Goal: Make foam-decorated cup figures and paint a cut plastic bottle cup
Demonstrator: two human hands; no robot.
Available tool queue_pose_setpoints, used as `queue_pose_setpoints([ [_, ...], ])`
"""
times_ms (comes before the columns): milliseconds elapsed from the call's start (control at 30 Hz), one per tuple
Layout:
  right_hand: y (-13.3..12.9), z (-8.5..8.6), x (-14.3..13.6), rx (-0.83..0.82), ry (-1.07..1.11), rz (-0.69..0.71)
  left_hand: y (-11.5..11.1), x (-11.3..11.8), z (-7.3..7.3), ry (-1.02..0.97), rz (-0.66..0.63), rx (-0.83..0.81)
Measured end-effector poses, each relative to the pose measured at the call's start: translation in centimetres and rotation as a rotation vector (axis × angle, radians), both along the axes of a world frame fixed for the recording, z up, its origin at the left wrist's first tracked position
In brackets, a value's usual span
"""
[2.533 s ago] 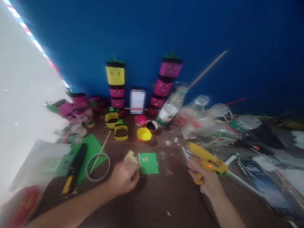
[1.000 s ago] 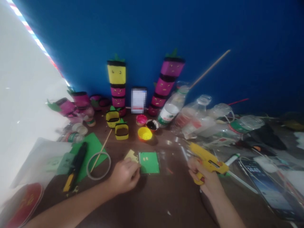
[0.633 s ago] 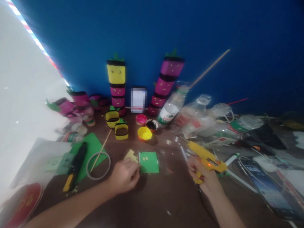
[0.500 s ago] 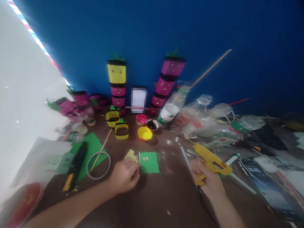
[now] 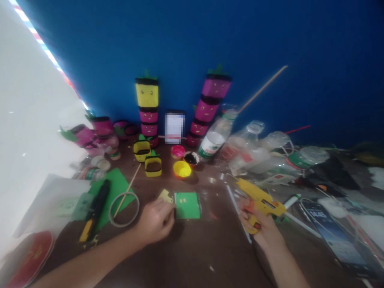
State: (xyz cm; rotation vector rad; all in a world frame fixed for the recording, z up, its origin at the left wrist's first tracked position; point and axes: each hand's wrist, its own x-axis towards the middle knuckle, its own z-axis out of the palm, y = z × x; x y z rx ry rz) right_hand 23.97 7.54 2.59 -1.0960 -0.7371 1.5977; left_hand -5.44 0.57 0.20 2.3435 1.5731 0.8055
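Note:
My right hand (image 5: 262, 226) is wrapped round the grip of a yellow hot glue gun (image 5: 265, 198), whose nozzle points to the upper left. A clear glue stick (image 5: 303, 225) sticks out of its rear. My left hand (image 5: 157, 220) is closed, its fingertips on a small pale yellow piece of sheet (image 5: 165, 195) on the table. Its thumb and fingertips are partly hidden. Just right of that hand lies a green square (image 5: 187, 208) in a clear sleeve, with two tiny yellow pieces (image 5: 183, 201) on it.
Behind stand yellow cups (image 5: 153, 167), paint caps (image 5: 182, 170) and stacks of decorated purple containers (image 5: 207, 110). Plastic bottles (image 5: 214, 140) crowd the right, with a phone (image 5: 336, 232) in front. A black and yellow cutter (image 5: 96, 210), a tape ring (image 5: 139, 210) and green sheet (image 5: 112, 180) lie left.
My right hand has shifted slightly to the left with the glue gun. My left hand has barely moved and stays by the pale yellow piece.

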Motion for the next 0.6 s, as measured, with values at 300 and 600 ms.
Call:
queue_pose_setpoints([
  [300, -0.2, 0.9, 0.4, 0.033, 0.024, 0.078, 0.8, -0.7, 0.8, 0.005, 0.089, 0.021],
  [600, -0.5, 1.2, 0.9, 0.031, 0.117, 0.110, 2.0, -0.8, 1.9, -0.050, 0.097, -0.117],
])
